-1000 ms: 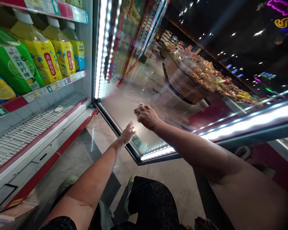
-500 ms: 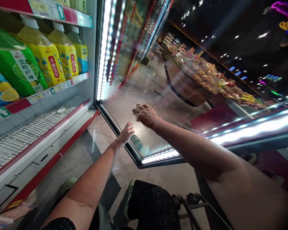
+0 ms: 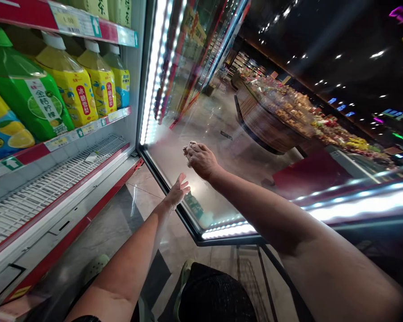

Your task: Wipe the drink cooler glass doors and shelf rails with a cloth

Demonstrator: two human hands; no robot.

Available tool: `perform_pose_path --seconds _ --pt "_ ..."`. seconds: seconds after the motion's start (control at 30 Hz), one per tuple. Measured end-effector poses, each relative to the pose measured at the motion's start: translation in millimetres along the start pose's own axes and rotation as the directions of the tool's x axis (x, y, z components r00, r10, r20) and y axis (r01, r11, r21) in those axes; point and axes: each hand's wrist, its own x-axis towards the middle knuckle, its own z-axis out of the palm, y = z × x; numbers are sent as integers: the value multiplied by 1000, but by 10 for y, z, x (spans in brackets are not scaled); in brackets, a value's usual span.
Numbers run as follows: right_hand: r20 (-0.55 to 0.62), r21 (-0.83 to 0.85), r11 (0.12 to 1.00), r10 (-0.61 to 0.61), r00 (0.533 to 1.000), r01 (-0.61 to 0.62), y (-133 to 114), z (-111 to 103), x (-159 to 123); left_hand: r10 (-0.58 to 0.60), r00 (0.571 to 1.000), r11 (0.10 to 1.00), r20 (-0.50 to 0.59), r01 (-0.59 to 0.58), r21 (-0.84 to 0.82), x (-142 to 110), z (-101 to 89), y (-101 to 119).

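Observation:
My right hand (image 3: 200, 158) is bunched closed on a small white cloth and pressed against the fogged glass of the open cooler door (image 3: 221, 134). My left hand (image 3: 178, 191) is flat with fingers stretched, resting on the door's dark lower frame, just below the right hand. The cloth shows only as a pale edge at my right fingertips.
To the left is the cooler: a shelf with green and yellow drink bottles (image 3: 70, 89) and a bare white wire shelf (image 3: 50, 183) under it. Through the glass a round wooden display of packaged goods (image 3: 275, 120) stands. A cart frame (image 3: 255, 277) sits by my knees.
My right hand with the cloth has slid slightly left and up on the glass. My left hand stays on the frame. The view has tilted, and the cart frame has come into sight.

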Motion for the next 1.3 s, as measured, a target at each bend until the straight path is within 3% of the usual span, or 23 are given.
perform_pose_path --seconds 0.2,0.37,0.53,0.73,0.83,1.03,1.2,1.3 --pt "17 -42 998 -40 999 40 -20 83 128 -43 998 999 55 43 15 -36 31 -40" --pt "-52 -36 999 29 998 -31 -3 124 277 -54 995 999 80 53 7 -100 -8 -6" --pt "-26 -24 999 -49 998 48 9 173 381 -87 995 995 51 89 -39 -38 -93 -66" --pt "-89 -14 1000 -4 996 3 3 233 566 -33 996 997 87 38 -60 -8 -85 -132" --pt "-59 -2 1000 -20 998 20 -2 224 638 -37 993 998 109 41 -39 -48 -87 -80" --pt "-69 38 999 -9 998 12 45 193 758 -97 993 995 64 98 -15 -17 -150 -37" --pt "-25 7 993 -117 993 117 75 216 876 -41 998 997 39 44 -61 2 -180 -46" --pt "-68 -8 997 -82 994 81 93 202 957 -37 999 998 33 39 -57 5 -176 -60"
